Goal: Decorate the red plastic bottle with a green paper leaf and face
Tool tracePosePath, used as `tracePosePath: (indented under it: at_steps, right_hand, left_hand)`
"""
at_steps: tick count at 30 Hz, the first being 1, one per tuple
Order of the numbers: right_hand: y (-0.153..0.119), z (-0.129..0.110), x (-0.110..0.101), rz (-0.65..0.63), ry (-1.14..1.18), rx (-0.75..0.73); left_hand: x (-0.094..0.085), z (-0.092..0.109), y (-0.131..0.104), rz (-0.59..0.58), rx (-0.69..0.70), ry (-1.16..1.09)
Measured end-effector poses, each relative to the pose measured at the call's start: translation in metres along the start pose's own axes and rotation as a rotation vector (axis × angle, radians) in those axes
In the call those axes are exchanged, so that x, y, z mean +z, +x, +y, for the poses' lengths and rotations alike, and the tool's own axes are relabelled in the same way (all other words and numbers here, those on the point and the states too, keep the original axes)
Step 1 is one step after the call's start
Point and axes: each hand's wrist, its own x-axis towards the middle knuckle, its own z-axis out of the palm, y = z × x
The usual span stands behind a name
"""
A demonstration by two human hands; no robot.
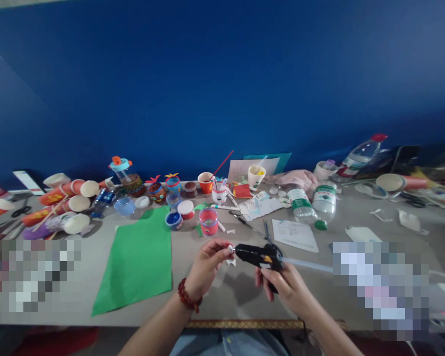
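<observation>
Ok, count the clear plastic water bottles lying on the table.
3: two green-labelled bottles side by side right of centre, and a red-capped bottle at the back right. More may hide in the clutter.

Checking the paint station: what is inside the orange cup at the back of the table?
A red-handled stick, probably a brush, leans out of the orange cup to the right. Its tip and the contents are hidden by the cup's wall.

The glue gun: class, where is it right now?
In the head view the glue gun is low and centre-right, gripped by the right hand, nozzle toward the left hand, right of the green paper sheet.
</observation>
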Motion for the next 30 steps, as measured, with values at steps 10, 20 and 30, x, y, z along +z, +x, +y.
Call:
tracePosePath:
  at_steps: [10, 20, 30]
  right_hand:
    - [-0.002, -0.007, 0.002, 0.025, -0.028, 0.015]
    - [-0.002, -0.005, 0.003, 0.035, -0.030, 0.008]
    - [-0.004, -0.017, 0.003, 0.039, -0.103, 0.044]
  left_hand:
    - [-0.002, -0.003, 0.001, -0.014, 0.012, -0.018]
    - [-0.002, -0.003, 0.002, -0.003, 0.003, -0.019]
    - [-0.002, -0.001, 0.002, -0.004, 0.025, -0.025]
